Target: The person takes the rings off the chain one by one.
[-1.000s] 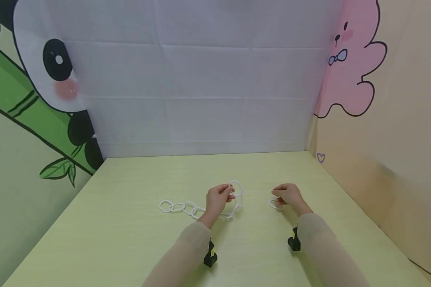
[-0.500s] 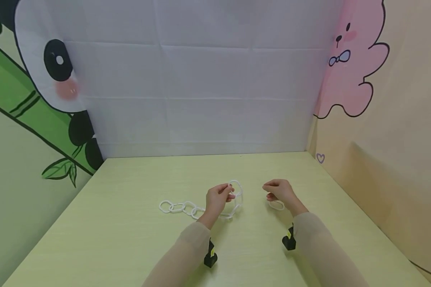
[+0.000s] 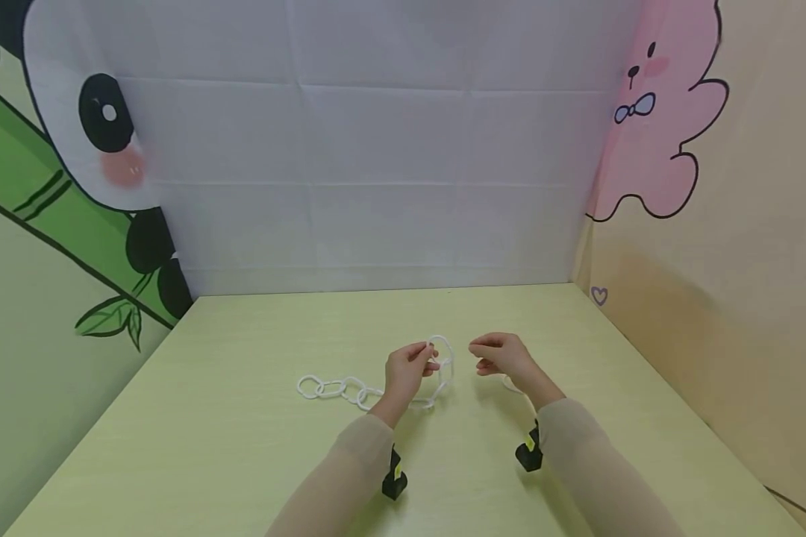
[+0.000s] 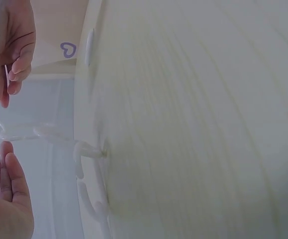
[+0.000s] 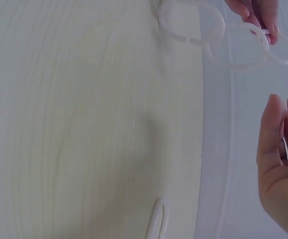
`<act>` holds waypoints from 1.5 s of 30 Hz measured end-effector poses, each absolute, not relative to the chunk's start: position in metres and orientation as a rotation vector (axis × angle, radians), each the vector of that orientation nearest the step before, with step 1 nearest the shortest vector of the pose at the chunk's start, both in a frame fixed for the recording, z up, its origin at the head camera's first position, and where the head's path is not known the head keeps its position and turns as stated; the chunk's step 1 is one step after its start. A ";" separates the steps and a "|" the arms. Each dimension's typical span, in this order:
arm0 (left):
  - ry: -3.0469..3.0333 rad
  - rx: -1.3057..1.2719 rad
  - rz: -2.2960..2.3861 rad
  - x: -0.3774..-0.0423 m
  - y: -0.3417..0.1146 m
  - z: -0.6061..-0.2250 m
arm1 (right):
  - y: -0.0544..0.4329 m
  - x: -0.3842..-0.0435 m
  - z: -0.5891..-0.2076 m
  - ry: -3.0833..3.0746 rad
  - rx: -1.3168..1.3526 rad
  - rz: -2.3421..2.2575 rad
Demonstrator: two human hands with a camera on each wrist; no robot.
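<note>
My left hand (image 3: 404,373) pinches the end link of a white plastic chain (image 3: 333,394) between thumb and fingertips. That raised end link (image 3: 451,349) stands above the table; the chain drops from it and trails left, partly hidden behind the wrist. My right hand (image 3: 509,356) hovers to the right of the held link, fingers loosely bent, thumb near the index finger. Nothing shows between them in the right wrist view. One loose white link (image 3: 508,385) lies on the table below the right hand, partly covered by the wrist; the right wrist view shows this link (image 5: 155,220) nearly edge-on.
The pale yellow table (image 3: 242,462) carries the chain. A white sheet (image 3: 376,224) hangs along its far edge, and a wall (image 3: 745,358) borders its right side. Each wrist wears a small black camera mount, such as the left one (image 3: 394,483).
My right hand has moved left and slightly up, away from the loose link and toward the held end of the chain. The loose link stays on the table; the left hand holds still.
</note>
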State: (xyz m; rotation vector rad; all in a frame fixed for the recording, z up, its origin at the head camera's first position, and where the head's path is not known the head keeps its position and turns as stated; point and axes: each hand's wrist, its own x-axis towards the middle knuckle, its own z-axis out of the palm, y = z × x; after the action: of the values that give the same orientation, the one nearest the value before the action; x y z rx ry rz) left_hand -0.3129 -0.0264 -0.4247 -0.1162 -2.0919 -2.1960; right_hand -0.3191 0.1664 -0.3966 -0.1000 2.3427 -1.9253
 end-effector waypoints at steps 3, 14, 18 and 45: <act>-2.083 -0.115 -2.199 -0.313 -0.026 -0.425 | 0.162 -0.320 -0.399 2.326 -0.132 -1.930; -2.075 -0.126 -2.184 -0.316 -0.022 -0.428 | 0.151 -0.321 -0.402 2.326 -0.189 -1.896; -2.078 -0.130 -2.188 -0.316 -0.022 -0.428 | 0.147 -0.320 -0.403 2.309 -0.175 -1.906; -2.082 -0.179 -2.162 -0.315 -0.023 -0.430 | 0.140 -0.317 -0.400 2.279 -0.209 -1.961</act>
State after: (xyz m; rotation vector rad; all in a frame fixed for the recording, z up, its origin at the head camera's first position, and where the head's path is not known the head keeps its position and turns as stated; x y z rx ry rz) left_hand -0.3152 -0.0226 -0.4305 -0.1793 -2.0818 -2.1624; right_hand -0.3169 0.1404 -0.4003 -0.2086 2.2789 -1.9613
